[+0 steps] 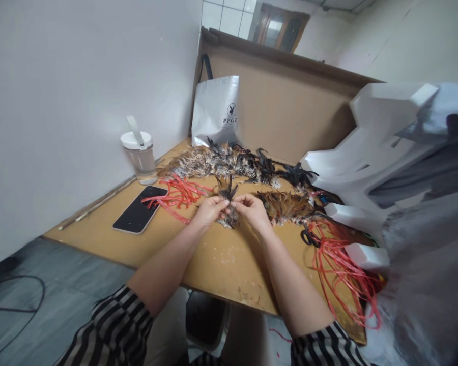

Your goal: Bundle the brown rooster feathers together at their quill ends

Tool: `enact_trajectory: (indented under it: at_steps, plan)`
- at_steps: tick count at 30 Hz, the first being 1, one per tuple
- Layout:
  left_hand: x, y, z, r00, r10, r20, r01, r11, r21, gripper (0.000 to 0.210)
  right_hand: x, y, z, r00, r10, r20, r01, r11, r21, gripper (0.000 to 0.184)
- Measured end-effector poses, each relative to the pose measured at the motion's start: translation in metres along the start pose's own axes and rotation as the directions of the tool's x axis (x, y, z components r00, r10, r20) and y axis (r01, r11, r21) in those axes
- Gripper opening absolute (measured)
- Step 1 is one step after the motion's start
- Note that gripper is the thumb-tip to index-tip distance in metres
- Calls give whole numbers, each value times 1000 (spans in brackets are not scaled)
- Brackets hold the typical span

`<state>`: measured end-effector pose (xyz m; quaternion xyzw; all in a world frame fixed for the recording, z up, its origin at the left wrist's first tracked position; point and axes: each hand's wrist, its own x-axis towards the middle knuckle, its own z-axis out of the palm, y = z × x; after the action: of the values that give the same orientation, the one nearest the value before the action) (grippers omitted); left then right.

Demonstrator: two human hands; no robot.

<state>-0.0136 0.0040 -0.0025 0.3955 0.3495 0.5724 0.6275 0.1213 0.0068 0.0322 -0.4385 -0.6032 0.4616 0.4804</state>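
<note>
The bench [221, 259] is a tan board set against a white wall, with a brown backboard behind; white foam blocks [370, 147] crowd its right side; a silver bag [216, 109] stands at the rear. A long row of feathers [221, 160] lies across the back; a second feather pile [286, 206] sits just right of the hands; red strings lie left [179, 195] and right [339, 264]; a phone [139, 209] and a lidded cup [140, 155] rest at the left. The left hand [209, 209] and right hand [252, 208] meet at bench centre, fingertips pinched shut on one small feather bundle [227, 195], held just above the surface. Risk, as a judgement: the thin quills may slip or fan apart if either grip loosens; loose strings nearby may snag the wrists.
</note>
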Motion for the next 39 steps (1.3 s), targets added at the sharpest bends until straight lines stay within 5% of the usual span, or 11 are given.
enact_trajectory:
  at_steps: [10, 16, 23, 33, 39]
  plan:
    - [-1, 1, 3, 999, 31, -12, -29, 992, 120, 19, -2, 5, 2, 978, -178, -108, 142, 951, -276, 17]
    - [-1, 0, 1, 999, -21, 44, 19, 998, 61, 20, 1, 4, 1, 998, 13, -65, -11, 999, 35, 17]
    - [0, 1, -1, 983, -158, 94, 171, 972, -159, 16, 4, 19, 5, 985, 165, -53, -141, 942, 306, 26]
    - [2, -3, -3, 984, -150, 93, 164, 971, -174, 11, 2, 25, 12, 990, 67, -121, -35, 967, 254, 27]
    - [0, 0, 0, 991, -119, 64, 127, 982, -137, 16, 4, 27, 7, 989, 122, -79, -98, 963, 250, 30]
